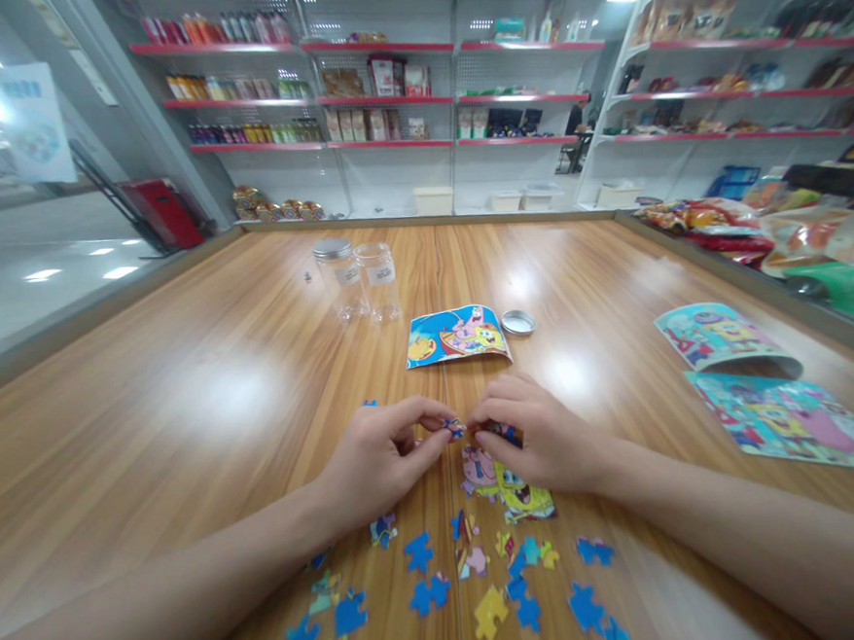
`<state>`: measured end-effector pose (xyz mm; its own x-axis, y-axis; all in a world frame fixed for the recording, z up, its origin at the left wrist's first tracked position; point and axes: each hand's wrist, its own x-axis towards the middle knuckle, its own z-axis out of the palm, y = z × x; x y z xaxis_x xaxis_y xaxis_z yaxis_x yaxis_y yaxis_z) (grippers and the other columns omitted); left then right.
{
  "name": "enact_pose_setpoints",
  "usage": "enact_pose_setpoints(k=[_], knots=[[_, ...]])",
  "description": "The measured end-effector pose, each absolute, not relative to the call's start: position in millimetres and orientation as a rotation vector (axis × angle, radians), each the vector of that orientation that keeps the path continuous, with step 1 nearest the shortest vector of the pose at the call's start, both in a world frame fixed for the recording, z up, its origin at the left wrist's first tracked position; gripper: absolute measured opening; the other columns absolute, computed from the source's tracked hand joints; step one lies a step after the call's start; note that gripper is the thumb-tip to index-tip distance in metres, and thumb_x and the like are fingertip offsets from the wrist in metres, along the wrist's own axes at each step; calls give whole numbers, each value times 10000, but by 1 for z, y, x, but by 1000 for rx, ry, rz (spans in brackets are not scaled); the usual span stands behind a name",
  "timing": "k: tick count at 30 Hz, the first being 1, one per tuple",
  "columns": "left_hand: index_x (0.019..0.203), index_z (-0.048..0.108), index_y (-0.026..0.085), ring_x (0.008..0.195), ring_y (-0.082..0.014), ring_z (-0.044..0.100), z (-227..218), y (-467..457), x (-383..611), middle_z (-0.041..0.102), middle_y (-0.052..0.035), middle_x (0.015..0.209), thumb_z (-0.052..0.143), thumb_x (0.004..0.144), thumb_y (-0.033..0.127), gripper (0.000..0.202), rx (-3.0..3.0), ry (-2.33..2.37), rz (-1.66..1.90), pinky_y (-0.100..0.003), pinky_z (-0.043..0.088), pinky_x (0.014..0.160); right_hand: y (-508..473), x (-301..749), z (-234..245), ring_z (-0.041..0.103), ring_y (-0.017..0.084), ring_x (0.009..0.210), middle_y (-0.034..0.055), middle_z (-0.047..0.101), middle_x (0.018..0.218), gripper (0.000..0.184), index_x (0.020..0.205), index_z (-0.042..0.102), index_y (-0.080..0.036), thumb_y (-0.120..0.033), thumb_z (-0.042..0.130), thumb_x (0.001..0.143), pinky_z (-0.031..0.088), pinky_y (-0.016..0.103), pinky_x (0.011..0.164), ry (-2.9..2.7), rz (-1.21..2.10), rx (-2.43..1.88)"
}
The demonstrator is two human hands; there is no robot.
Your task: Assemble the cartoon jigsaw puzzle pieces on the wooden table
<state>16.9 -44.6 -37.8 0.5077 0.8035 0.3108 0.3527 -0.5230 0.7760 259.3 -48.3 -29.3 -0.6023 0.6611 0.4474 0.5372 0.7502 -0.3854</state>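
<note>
My left hand [384, 458] pinches a small dark blue jigsaw puzzle piece [453, 429] between thumb and fingertips. Close by on the right, my right hand [533, 428] has its fingers curled down over another puzzle piece [504, 432], mostly hidden under them. Below the right hand lies a joined patch of puzzle [519, 494] with a yellow cartoon face and a pink figure. Loose blue pieces [351, 611], a yellow piece [489, 613] and several others are scattered nearer to me. Beyond my hands a curled picture card [457, 337] shows the same cartoon figures.
Two clear jars [379, 284] stand at the back, one with a metal lid. A loose lid [519, 322] lies beside the card. Two more cartoon sheets [792, 421] rest at the right. Snack bags [728, 231] sit beyond the table's right edge; stocked shelves [382, 99] line the wall.
</note>
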Motion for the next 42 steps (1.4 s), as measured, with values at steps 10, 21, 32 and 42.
enact_pose_setpoints(k=[10,21,32,42], knots=[[1064,682,152,644,-93,665,-40,-44,17,754,-49,888,633,950,334,220,2045,946,871,-175,540,574,-48,261,-30,574,197,863,49,663,874,77,958,669,-169,-190,605,921,391,376,822,-2375,223,-875],[1154,700,219,537,-49,509,-35,-45,16,679,20,735,608,961,226,214,2362,754,978,-172,403,530,-49,259,-27,556,159,799,15,656,825,88,889,596,-185,-226,600,967,385,367,808,-2347,235,-658],[1095,667,184,485,-41,415,-33,-46,17,608,44,660,635,942,239,166,2306,748,890,-164,329,472,-51,258,-26,556,154,771,15,649,801,99,877,584,-180,-218,584,968,382,356,781,-2306,250,-664],[1068,652,179,480,-21,413,-41,-42,16,679,22,813,694,911,268,185,2136,976,949,-163,324,475,-50,260,-25,551,172,796,22,646,806,83,968,668,-173,-213,596,962,384,359,776,-2241,222,-818]])
